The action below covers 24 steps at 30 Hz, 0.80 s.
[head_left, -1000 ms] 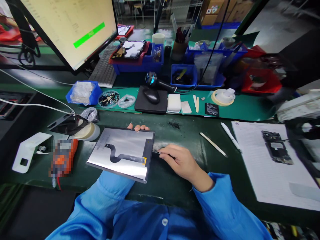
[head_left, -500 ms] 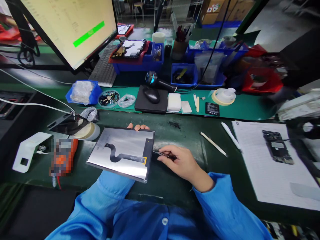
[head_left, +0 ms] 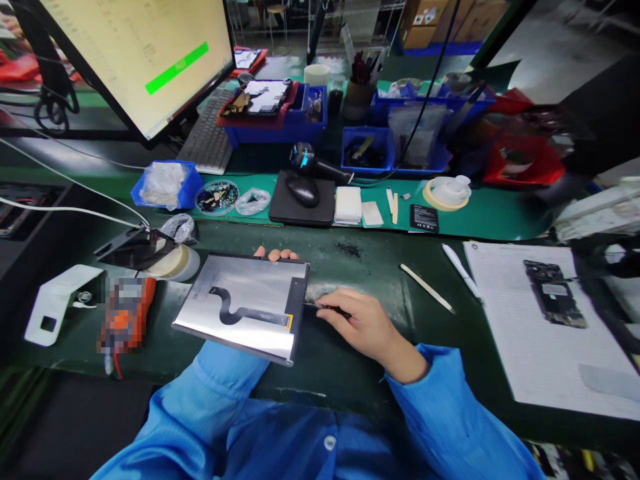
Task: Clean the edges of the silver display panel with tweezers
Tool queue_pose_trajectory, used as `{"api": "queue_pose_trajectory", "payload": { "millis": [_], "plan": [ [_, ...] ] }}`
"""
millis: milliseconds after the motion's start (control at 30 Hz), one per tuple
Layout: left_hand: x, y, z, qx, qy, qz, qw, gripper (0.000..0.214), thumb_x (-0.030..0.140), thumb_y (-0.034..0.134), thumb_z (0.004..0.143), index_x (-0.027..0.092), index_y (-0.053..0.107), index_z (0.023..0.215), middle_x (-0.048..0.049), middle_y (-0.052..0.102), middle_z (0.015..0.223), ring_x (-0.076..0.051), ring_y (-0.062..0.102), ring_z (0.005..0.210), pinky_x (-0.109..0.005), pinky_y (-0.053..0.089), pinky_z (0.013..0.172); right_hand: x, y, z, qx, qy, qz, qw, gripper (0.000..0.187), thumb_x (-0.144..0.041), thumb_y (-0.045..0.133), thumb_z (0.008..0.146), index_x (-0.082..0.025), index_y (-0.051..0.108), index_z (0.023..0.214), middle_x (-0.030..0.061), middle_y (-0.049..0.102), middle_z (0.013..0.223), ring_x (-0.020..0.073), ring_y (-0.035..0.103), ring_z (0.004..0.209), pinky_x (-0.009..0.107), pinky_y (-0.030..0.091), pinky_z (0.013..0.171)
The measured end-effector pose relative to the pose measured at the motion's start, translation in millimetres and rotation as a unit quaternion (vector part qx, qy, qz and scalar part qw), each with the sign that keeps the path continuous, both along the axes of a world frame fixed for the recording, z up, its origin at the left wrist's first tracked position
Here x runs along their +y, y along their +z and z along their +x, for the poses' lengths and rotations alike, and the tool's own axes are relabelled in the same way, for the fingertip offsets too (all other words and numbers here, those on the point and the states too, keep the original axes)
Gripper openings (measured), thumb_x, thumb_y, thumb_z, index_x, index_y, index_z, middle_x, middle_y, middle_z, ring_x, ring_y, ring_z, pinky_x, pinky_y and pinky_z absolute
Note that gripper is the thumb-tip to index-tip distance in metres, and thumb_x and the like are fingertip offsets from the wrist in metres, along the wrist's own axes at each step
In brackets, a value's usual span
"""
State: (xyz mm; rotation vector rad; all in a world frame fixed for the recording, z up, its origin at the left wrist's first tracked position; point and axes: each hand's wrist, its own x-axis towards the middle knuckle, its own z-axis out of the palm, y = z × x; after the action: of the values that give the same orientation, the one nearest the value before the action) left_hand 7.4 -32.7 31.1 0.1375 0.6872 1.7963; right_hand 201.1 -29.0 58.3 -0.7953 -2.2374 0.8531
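My left hand (head_left: 277, 255) supports a tablet display panel (head_left: 200, 313) from beneath. Only its fingertips show, past the panel's far edge; the palm is hidden. The panel is held silver back up, with a black, S-shaped flex cable (head_left: 231, 310) lying across it and a dark strip along its right side. In my right hand (head_left: 363, 323) a slim dark tool (head_left: 343, 311) with a thin metal tip is pinched between thumb and fingers. Its tip meets the panel's right edge in the picture; whether they touch I cannot tell.
On the right, a phone board assembly (head_left: 556, 293) lies on lined paper (head_left: 520, 360), beside a white pen (head_left: 461, 272). A pale stick (head_left: 427, 289) lies nearer. To the left are an orange multimeter (head_left: 130, 317) and a tape roll (head_left: 183, 263). Behind stands a monitor (head_left: 150, 53).
My right hand has shifted slightly, and less of the dark tool shows between the fingers. The display panel and my left hand stay where they were.
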Motion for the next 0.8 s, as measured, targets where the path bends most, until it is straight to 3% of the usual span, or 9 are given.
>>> {"api": "queue_pose_trajectory", "payload": {
  "millis": [133,267,433,633,800],
  "plan": [
    [-0.7,2.4,2.6,-0.024,0.025,0.035,0.999,0.027,0.041,0.044,0.103,0.025,0.06,0.087,-0.0033,0.063,0.082,-0.021,0.065,0.093,-0.05,0.052,0.101,-0.2,-0.4,0.5,-0.001,-0.002,-0.004,1.0,0.02,-0.033,0.057,0.102,-0.023,0.074,0.104,0.0045,0.078,0.09,0.0174,0.073,0.077,0.028,0.056,0.07],
    [-4.6,6.7,5.0,0.001,0.029,0.013,0.999,0.028,0.044,0.045,0.103,0.025,0.06,0.089,-0.0035,0.064,0.084,-0.022,0.064,0.094,-0.05,0.051,0.102,-0.9,-1.0,0.0,0.003,-0.018,-0.024,1.0,0.016,-0.035,0.064,0.098,-0.022,0.073,0.099,0.0026,0.077,0.084,0.0165,0.072,0.072,0.027,0.056,0.069],
    [-5.0,7.6,4.1,0.0,0.019,0.027,0.999,0.024,0.041,0.049,0.101,0.024,0.06,0.088,-0.0031,0.063,0.084,-0.022,0.064,0.096,-0.05,0.05,0.103,0.5,0.5,0.4,0.009,0.014,0.007,1.0,0.022,-0.03,0.055,0.103,-0.021,0.075,0.101,0.0048,0.077,0.088,0.0168,0.072,0.076,0.027,0.055,0.069],
    [1.8,4.3,0.9,-0.006,0.0,0.002,1.0,0.026,0.034,0.05,0.101,0.023,0.057,0.079,-0.0026,0.062,0.08,-0.02,0.064,0.09,-0.047,0.052,0.101,-1.5,0.2,-0.4,0.011,-0.014,-0.017,1.0,0.017,-0.035,0.064,0.098,-0.022,0.073,0.101,0.0027,0.077,0.086,0.0162,0.072,0.073,0.027,0.055,0.068],
    [2.2,0.7,0.0,0.025,0.013,-0.016,0.999,0.026,0.038,0.05,0.101,0.024,0.059,0.082,-0.0028,0.064,0.083,-0.021,0.064,0.095,-0.046,0.051,0.103,0.6,-0.1,0.1,0.003,0.011,0.01,1.0,0.022,-0.032,0.055,0.103,-0.022,0.075,0.101,0.0041,0.077,0.087,0.0168,0.071,0.074,0.028,0.054,0.067]
  ]
}}
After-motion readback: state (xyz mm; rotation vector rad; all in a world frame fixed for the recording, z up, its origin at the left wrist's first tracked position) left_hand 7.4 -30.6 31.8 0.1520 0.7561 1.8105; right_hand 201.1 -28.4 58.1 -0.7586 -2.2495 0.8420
